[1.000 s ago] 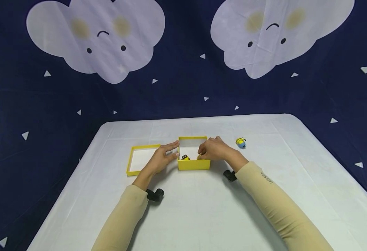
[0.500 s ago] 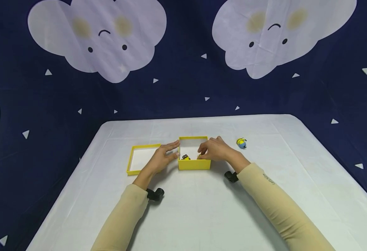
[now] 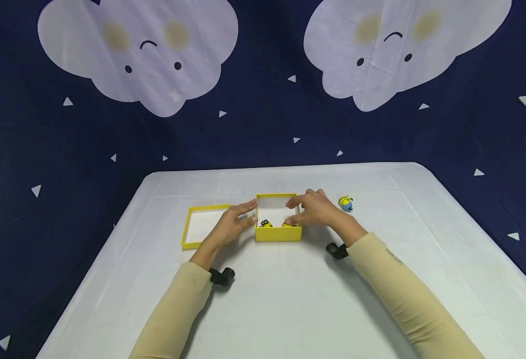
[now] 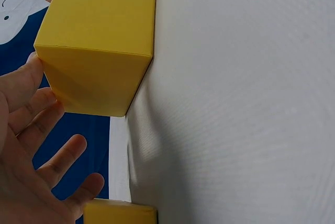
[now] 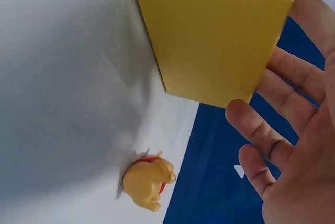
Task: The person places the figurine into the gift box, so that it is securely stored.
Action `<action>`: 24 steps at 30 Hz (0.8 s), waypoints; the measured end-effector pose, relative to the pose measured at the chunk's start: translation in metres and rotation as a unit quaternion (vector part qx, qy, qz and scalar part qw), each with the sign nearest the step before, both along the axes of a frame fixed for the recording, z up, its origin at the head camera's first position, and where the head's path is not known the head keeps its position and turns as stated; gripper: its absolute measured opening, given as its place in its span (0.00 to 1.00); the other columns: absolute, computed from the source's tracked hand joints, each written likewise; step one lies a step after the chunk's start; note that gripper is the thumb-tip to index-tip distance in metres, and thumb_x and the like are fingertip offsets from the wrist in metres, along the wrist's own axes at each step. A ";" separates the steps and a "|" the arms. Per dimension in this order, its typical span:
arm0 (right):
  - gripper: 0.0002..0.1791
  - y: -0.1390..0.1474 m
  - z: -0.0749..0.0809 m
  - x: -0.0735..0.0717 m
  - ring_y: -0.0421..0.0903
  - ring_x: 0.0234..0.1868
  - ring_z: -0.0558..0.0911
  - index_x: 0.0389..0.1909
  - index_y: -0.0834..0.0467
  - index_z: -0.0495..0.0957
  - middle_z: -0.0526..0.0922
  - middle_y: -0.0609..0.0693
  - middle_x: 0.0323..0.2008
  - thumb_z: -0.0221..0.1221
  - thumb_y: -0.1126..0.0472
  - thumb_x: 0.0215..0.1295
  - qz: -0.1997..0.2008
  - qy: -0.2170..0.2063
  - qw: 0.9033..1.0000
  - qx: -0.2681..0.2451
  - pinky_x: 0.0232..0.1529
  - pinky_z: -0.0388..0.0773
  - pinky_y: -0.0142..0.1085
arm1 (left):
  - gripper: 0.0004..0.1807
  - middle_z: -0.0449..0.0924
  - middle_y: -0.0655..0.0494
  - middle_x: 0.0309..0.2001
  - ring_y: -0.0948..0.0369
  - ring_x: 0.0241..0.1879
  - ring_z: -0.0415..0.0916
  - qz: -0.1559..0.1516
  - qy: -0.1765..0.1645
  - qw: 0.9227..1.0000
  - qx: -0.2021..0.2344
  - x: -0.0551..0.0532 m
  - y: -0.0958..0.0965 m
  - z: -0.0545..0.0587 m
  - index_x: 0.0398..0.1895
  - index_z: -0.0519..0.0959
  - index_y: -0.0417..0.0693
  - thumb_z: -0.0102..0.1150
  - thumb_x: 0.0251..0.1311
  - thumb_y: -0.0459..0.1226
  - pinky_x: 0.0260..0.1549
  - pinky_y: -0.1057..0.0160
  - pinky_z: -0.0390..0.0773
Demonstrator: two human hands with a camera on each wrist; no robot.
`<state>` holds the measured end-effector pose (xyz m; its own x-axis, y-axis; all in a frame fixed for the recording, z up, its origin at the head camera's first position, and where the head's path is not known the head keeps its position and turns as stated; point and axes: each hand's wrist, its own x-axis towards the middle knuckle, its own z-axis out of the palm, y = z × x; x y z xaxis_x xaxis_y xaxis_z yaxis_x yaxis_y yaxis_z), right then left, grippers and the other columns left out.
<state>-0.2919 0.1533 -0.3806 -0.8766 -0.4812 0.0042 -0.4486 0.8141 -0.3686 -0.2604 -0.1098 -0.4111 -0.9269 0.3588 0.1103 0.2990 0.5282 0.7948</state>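
Note:
A yellow box (image 3: 278,234) with a white inside stands mid-table. My left hand (image 3: 229,228) touches its left side at the rim, fingers nearly straight and spread. Inside the box at front left, a yellow Minion figure (image 3: 266,224) shows its dark goggles. Another yellow figure (image 3: 288,225) lies at the front right, mostly hidden by the front wall and my right thumb. My right hand (image 3: 319,208) hangs over the box's right rim, thumb and fingers apart. In the right wrist view, its fingers extend along the outside of the box (image 5: 209,41).
A yellow-edged lid (image 3: 184,229) lies left of the box, partly behind my left hand. A yellow and blue Minion figure (image 3: 346,204) lies to the right. Beyond the box, the right wrist view has an orange bear figure (image 5: 144,182) with a red band.
My right hand has let go of the yellow figure inside the box. Its fingers have spread and it has moved slightly right and up. The left hand has stayed at the box.

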 end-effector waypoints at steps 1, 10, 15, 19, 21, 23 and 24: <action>0.32 0.002 0.001 0.000 0.46 0.44 0.72 0.52 0.51 0.80 0.85 0.44 0.48 0.68 0.38 0.47 0.001 0.000 1.000 -0.007 0.50 0.60 0.43 | 0.27 0.60 0.54 0.71 0.48 0.73 0.50 -0.001 0.001 1.000 0.000 0.000 0.000 0.000 0.67 0.66 0.45 0.56 0.64 0.39 0.74 0.45 0.39; 0.34 0.017 0.008 0.005 0.52 0.46 0.73 0.56 0.52 0.77 0.82 0.52 0.48 0.69 0.42 0.48 -0.016 -0.002 0.998 -0.066 0.47 0.60 0.40 | 0.27 0.60 0.57 0.71 0.48 0.73 0.50 0.003 -0.005 1.000 -0.001 0.000 -0.001 0.000 0.67 0.66 0.46 0.56 0.64 0.40 0.74 0.47 0.38; 0.33 0.027 0.013 0.007 0.51 0.47 0.73 0.57 0.50 0.75 0.80 0.53 0.50 0.69 0.44 0.49 -0.034 0.006 0.995 -0.097 0.47 0.61 0.40 | 0.28 0.60 0.56 0.71 0.48 0.73 0.50 0.001 -0.004 1.000 -0.001 0.000 -0.001 0.000 0.67 0.66 0.46 0.55 0.64 0.40 0.75 0.47 0.36; 0.35 0.035 0.016 0.007 0.54 0.50 0.72 0.59 0.49 0.74 0.79 0.52 0.51 0.69 0.42 0.48 -0.059 -0.004 0.992 -0.110 0.45 0.65 0.41 | 0.28 0.60 0.56 0.71 0.47 0.73 0.50 0.001 -0.002 1.000 -0.002 -0.001 -0.001 0.000 0.67 0.66 0.46 0.55 0.64 0.40 0.75 0.47 0.36; 0.36 0.040 0.016 0.006 0.56 0.52 0.69 0.60 0.47 0.73 0.77 0.51 0.51 0.69 0.41 0.48 -0.077 -0.022 0.990 -0.114 0.44 0.67 0.41 | 0.28 0.60 0.56 0.71 0.47 0.73 0.49 0.000 -0.004 1.000 -0.001 -0.001 -0.001 -0.001 0.67 0.66 0.46 0.55 0.64 0.40 0.74 0.47 0.36; 0.38 0.045 0.015 0.005 0.57 0.53 0.67 0.61 0.45 0.71 0.75 0.50 0.52 0.68 0.38 0.47 -0.090 -0.036 0.988 -0.120 0.43 0.68 0.41 | 0.28 0.60 0.57 0.71 0.47 0.73 0.49 0.000 -0.006 1.000 0.000 -0.001 -0.001 -0.001 0.67 0.65 0.46 0.55 0.64 0.40 0.74 0.47 0.35; 0.39 0.047 0.015 0.005 0.57 0.54 0.67 0.61 0.45 0.71 0.75 0.50 0.53 0.68 0.37 0.47 -0.096 -0.039 0.987 -0.122 0.43 0.68 0.41 | 0.28 0.60 0.57 0.71 0.47 0.73 0.49 0.000 -0.007 1.000 0.000 -0.002 -0.001 -0.002 0.67 0.66 0.46 0.55 0.64 0.40 0.74 0.47 0.35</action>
